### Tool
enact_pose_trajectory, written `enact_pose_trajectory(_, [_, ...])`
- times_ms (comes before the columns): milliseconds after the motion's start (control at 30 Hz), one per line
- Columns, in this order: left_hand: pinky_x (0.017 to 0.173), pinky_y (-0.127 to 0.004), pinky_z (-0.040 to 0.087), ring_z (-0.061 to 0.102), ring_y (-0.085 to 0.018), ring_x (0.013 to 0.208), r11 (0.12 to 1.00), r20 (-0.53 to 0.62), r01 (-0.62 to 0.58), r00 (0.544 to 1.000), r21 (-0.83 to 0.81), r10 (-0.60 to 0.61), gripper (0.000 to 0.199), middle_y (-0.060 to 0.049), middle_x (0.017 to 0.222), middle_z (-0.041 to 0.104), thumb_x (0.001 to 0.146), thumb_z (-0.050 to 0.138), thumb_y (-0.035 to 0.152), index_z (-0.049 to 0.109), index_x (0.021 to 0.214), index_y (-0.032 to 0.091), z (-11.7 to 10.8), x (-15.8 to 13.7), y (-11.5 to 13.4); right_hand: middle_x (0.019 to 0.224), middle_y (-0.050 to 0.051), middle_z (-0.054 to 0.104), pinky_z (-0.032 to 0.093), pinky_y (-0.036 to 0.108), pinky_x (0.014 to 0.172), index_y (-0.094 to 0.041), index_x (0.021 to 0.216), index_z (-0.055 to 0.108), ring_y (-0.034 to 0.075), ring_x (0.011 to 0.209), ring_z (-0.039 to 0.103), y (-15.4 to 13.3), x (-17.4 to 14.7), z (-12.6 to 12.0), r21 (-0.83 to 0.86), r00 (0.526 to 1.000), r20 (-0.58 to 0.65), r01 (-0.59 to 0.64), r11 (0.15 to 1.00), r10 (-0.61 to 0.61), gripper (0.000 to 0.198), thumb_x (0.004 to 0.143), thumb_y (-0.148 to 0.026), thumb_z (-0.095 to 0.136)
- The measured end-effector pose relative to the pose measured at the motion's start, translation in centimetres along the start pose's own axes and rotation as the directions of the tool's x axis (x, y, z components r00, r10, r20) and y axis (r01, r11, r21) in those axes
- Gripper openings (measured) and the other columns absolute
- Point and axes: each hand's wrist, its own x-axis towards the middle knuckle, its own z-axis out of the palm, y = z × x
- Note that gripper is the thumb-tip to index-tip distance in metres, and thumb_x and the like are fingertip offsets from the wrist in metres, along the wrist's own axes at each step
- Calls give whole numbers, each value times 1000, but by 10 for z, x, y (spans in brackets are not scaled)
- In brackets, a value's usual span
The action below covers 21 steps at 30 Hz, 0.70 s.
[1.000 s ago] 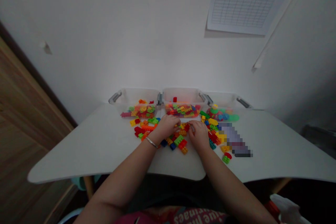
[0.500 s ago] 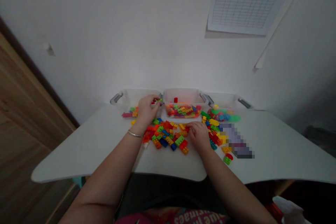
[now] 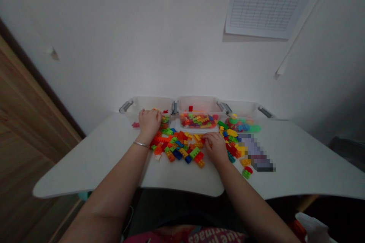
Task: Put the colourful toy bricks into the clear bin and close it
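My left hand [image 3: 149,123] is over the left clear plastic bin [image 3: 139,102], its fingers curled downward. A bit of orange shows at the fingertips, but what they hold, if anything, is hidden. My right hand [image 3: 216,149] rests at the right side of a heap of toy building bricks [image 3: 179,144] on the table. Its thumb and fingers are closed around a small red toy brick [image 3: 203,140], partly covered by the fingers. The heap mixes red, orange, green, blue and yellow bricks.
The middle bin [image 3: 199,103] holds many bricks. In the right bin [image 3: 242,106] are rounder colourful pieces. More bricks [image 3: 234,146] lie right of my right hand, beside a blurred flat object [image 3: 258,153]. The white table [image 3: 299,152] meets a wall with a printed sheet [image 3: 265,5].
My left hand has moved left from beside the middle bin to over the left bin, uncovering bricks at the heap's left side. My right hand has stayed in nearly the same place.
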Motion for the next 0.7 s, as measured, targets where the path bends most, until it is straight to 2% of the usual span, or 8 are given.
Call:
enact_pose_trajectory(200, [110, -48, 30, 63, -27, 99, 996, 1, 16, 1000, -84, -16, 38, -12, 96, 75, 95, 37, 29, 73, 90, 16, 1, -1, -4, 95, 7, 74, 44, 41, 93, -21, 88, 73, 24, 97, 61, 0, 0, 1, 8, 1000, 1, 11, 1000, -11, 24, 86, -15, 49])
enact_pose_trajectory(367, [114, -59, 19, 55, -29, 117, 970, 35, 96, 995, -225, -90, 34, -6, 115, 73, 95, 42, 30, 74, 104, 25, -1, -2, 2, 94, 6, 73, 45, 41, 93, -20, 88, 72, 24, 96, 62, 1, 0, 1, 14, 999, 14, 38, 999, -38, 23, 87, -15, 49])
enact_pose_trajectory(467, [113, -58, 23, 52, -29, 121, 956, 54, 85, 996, -280, -73, 31, -6, 123, 69, 91, 50, 29, 71, 114, 27, -6, -8, 10, 94, 7, 73, 45, 41, 92, -20, 88, 72, 25, 96, 62, 1, 0, 1, 19, 999, 24, 41, 999, -41, 22, 86, -14, 50])
enact_pose_trajectory(533, [111, -50, 31, 52, -27, 121, 950, 30, 12, 1000, -311, -3, 33, -6, 126, 67, 88, 56, 28, 69, 117, 24, -13, -16, 17, 94, 7, 73, 46, 41, 92, -20, 88, 72, 25, 96, 62, 1, 0, 1, 25, 999, 20, 44, 999, -45, 22, 86, -14, 51])
enact_pose_trajectory(633, [109, -48, 34, 51, -28, 119, 951, 68, -131, 985, -279, 156, 21, -6, 118, 68, 88, 60, 29, 75, 102, 25, -27, -33, 29, 93, 7, 74, 46, 42, 92, -20, 87, 72, 25, 95, 62, 1, 0, 1, 29, 998, 12, 54, 998, -55, 22, 86, -14, 50])
enact_pose_trajectory(700, [101, -45, 40, 54, -28, 109, 933, 201, -274, 925, -231, 322, 19, -7, 107, 71, 87, 62, 26, 75, 100, 24, -35, -44, 37, 93, 7, 74, 46, 42, 92, -20, 87, 72, 25, 95, 62, 0, 0, 1, 32, 998, 7, 59, 998, -59, 23, 86, -14, 50])
